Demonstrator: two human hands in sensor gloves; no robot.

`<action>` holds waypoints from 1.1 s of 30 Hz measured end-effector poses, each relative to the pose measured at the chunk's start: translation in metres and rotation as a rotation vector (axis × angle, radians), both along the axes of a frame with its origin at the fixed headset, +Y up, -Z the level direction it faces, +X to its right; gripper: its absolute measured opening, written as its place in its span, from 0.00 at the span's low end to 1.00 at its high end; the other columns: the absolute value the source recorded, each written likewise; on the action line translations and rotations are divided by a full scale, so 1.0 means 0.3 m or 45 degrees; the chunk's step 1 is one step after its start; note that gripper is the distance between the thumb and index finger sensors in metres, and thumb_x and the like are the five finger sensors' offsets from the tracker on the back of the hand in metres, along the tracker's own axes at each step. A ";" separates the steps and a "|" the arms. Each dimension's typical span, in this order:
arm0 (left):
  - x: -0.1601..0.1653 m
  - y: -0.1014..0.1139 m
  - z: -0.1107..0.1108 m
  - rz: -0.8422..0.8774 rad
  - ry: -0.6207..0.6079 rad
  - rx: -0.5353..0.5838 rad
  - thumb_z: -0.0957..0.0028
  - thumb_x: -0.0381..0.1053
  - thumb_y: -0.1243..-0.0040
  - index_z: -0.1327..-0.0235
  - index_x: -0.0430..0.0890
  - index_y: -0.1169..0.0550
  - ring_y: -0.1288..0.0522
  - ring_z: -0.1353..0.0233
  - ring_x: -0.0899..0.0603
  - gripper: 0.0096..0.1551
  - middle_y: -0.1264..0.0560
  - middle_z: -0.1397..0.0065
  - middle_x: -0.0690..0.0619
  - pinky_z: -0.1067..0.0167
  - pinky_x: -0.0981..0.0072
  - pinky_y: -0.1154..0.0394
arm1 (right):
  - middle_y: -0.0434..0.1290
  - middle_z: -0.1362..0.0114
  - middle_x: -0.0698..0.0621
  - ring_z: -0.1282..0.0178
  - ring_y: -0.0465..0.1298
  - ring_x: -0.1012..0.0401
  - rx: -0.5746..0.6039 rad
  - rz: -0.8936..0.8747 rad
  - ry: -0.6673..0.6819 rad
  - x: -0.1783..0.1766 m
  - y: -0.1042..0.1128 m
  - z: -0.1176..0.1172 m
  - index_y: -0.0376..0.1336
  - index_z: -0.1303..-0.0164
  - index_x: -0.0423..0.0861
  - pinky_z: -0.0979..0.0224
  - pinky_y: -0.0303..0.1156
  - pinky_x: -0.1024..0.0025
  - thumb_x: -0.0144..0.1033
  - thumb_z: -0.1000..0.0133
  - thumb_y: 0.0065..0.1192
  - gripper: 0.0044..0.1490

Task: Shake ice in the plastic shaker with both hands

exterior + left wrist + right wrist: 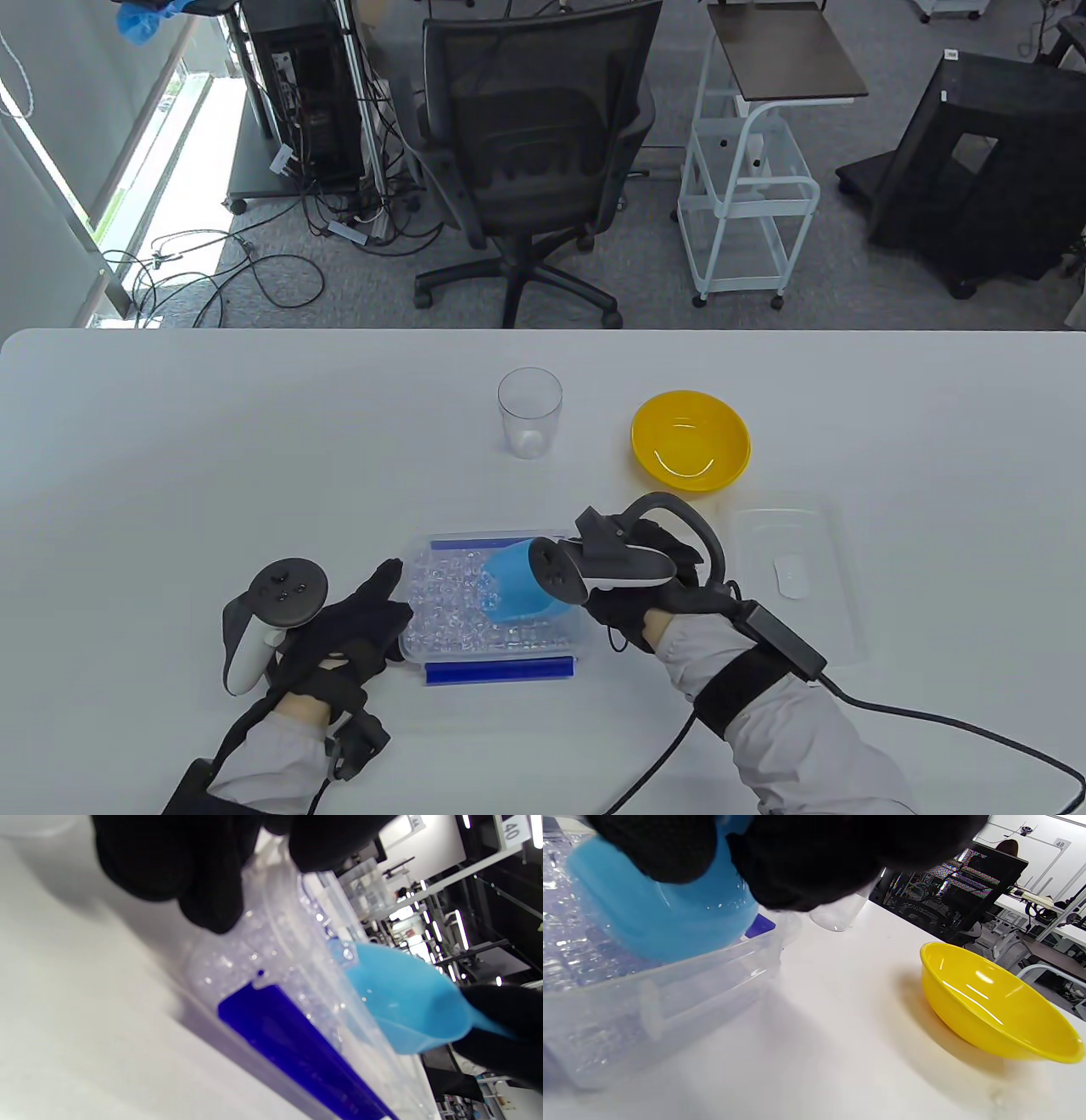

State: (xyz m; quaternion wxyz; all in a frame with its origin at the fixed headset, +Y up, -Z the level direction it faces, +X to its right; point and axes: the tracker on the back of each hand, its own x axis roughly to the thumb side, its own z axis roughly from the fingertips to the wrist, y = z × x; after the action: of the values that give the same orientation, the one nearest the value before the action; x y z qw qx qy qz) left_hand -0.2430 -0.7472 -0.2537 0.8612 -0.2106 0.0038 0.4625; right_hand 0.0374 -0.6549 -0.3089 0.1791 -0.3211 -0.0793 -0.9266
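A blue plastic cup (513, 586) lies tilted on its side, mouth down in the ice of a clear container (409, 647). My right hand (632, 598) grips the cup from its base end, with the fingers curled round it. The wrist views show the cup (670, 921) (403, 1005) dipped among the ice cubes. My left hand (383, 604) holds the container's left end. Seen from the left wrist, its fingers (191, 870) and thumb sit on either side of the container's rim (271, 955). The container's wall (670, 993) is translucent, and dark blue clips run along its long sides.
An empty clear glass (529, 413) stands behind the container. To its right sits an empty yellow bowl (690, 441) (997, 1014). The container's clear lid (793, 577) lies flat at the right. An office chair and a white cart stand beyond the far table edge.
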 end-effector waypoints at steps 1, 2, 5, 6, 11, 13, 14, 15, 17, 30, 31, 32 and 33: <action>0.000 0.000 0.000 0.003 -0.002 -0.001 0.27 0.47 0.44 0.10 0.38 0.44 0.19 0.41 0.37 0.38 0.26 0.27 0.27 0.43 0.45 0.20 | 0.78 0.44 0.43 0.64 0.80 0.58 0.010 -0.027 0.017 0.001 0.002 -0.003 0.66 0.36 0.44 0.58 0.79 0.59 0.47 0.48 0.67 0.33; 0.000 0.000 -0.001 0.006 -0.002 -0.002 0.27 0.47 0.44 0.10 0.38 0.44 0.19 0.41 0.37 0.38 0.26 0.27 0.27 0.43 0.45 0.20 | 0.78 0.45 0.43 0.65 0.80 0.58 -0.007 -0.055 0.023 0.008 0.000 -0.008 0.66 0.36 0.43 0.59 0.79 0.59 0.47 0.48 0.67 0.33; 0.001 0.001 0.000 0.005 0.000 -0.001 0.27 0.47 0.44 0.10 0.38 0.44 0.18 0.42 0.38 0.38 0.26 0.27 0.27 0.44 0.47 0.19 | 0.79 0.46 0.43 0.66 0.79 0.59 -0.078 -0.134 0.047 0.042 -0.014 -0.022 0.67 0.37 0.43 0.61 0.79 0.61 0.47 0.49 0.68 0.33; 0.002 0.001 0.000 0.003 0.001 0.000 0.27 0.47 0.44 0.10 0.38 0.44 0.18 0.42 0.38 0.38 0.26 0.27 0.27 0.45 0.47 0.19 | 0.79 0.46 0.43 0.66 0.79 0.59 -0.100 -0.138 0.055 0.048 -0.018 -0.026 0.67 0.37 0.43 0.61 0.79 0.61 0.47 0.49 0.68 0.33; 0.003 0.004 -0.004 -0.001 -0.006 -0.005 0.27 0.47 0.43 0.10 0.39 0.43 0.17 0.45 0.39 0.37 0.26 0.27 0.28 0.47 0.50 0.18 | 0.79 0.47 0.43 0.67 0.79 0.58 -0.074 -0.166 0.133 0.065 -0.011 -0.020 0.68 0.38 0.42 0.61 0.78 0.59 0.46 0.50 0.71 0.33; 0.003 0.003 -0.006 0.001 -0.006 -0.005 0.28 0.47 0.43 0.10 0.40 0.42 0.16 0.47 0.39 0.37 0.25 0.27 0.28 0.49 0.52 0.17 | 0.79 0.47 0.42 0.66 0.79 0.57 -0.032 -0.145 0.174 0.062 0.005 -0.015 0.68 0.39 0.43 0.60 0.78 0.58 0.45 0.51 0.72 0.33; 0.003 0.003 -0.007 0.001 -0.006 -0.006 0.28 0.47 0.43 0.10 0.40 0.42 0.16 0.48 0.40 0.37 0.25 0.28 0.28 0.50 0.52 0.17 | 0.79 0.47 0.43 0.66 0.79 0.56 -0.007 -0.117 0.196 0.057 0.011 -0.014 0.68 0.39 0.43 0.60 0.78 0.58 0.45 0.51 0.73 0.33; 0.002 0.004 -0.008 -0.001 -0.006 -0.006 0.28 0.47 0.42 0.10 0.40 0.42 0.15 0.49 0.40 0.37 0.25 0.28 0.28 0.50 0.53 0.16 | 0.79 0.47 0.43 0.66 0.79 0.56 0.004 -0.096 0.207 0.051 0.013 -0.013 0.69 0.39 0.43 0.59 0.78 0.57 0.44 0.52 0.74 0.33; 0.001 0.004 -0.009 -0.002 -0.004 -0.006 0.28 0.47 0.42 0.10 0.40 0.41 0.15 0.50 0.40 0.37 0.25 0.28 0.28 0.52 0.54 0.16 | 0.79 0.47 0.43 0.66 0.80 0.56 0.005 -0.072 0.229 0.041 0.011 -0.014 0.69 0.40 0.44 0.59 0.78 0.57 0.44 0.53 0.74 0.33; 0.006 0.003 -0.010 0.001 -0.014 -0.013 0.28 0.47 0.42 0.10 0.41 0.41 0.15 0.50 0.41 0.37 0.25 0.28 0.28 0.52 0.55 0.16 | 0.81 0.49 0.44 0.67 0.80 0.56 -0.177 0.066 0.166 -0.001 0.079 -0.057 0.72 0.42 0.44 0.60 0.79 0.57 0.43 0.55 0.78 0.31; 0.005 0.003 -0.010 0.002 -0.015 -0.014 0.28 0.47 0.42 0.10 0.41 0.41 0.15 0.50 0.41 0.37 0.25 0.28 0.28 0.52 0.55 0.16 | 0.81 0.49 0.44 0.67 0.80 0.55 -0.188 0.080 0.156 -0.004 0.083 -0.057 0.72 0.42 0.44 0.59 0.79 0.57 0.43 0.55 0.79 0.31; 0.006 0.003 -0.010 0.002 -0.014 -0.013 0.28 0.47 0.42 0.10 0.40 0.41 0.15 0.50 0.41 0.37 0.25 0.28 0.28 0.52 0.55 0.16 | 0.81 0.49 0.44 0.67 0.80 0.55 -0.214 0.105 0.141 -0.009 0.091 -0.057 0.72 0.42 0.44 0.59 0.79 0.57 0.43 0.54 0.78 0.31; 0.006 0.004 -0.010 0.000 -0.015 -0.012 0.28 0.47 0.42 0.10 0.41 0.41 0.15 0.50 0.41 0.37 0.25 0.28 0.28 0.52 0.55 0.16 | 0.81 0.49 0.44 0.67 0.80 0.55 -0.230 0.115 0.133 -0.011 0.094 -0.056 0.72 0.42 0.44 0.59 0.79 0.57 0.43 0.54 0.79 0.31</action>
State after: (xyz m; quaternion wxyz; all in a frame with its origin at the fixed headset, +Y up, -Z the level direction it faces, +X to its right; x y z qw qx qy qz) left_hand -0.2412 -0.7459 -0.2567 0.8601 -0.2175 0.0010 0.4613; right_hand 0.0341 -0.6268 -0.3257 0.1950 -0.3800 -0.1673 -0.8886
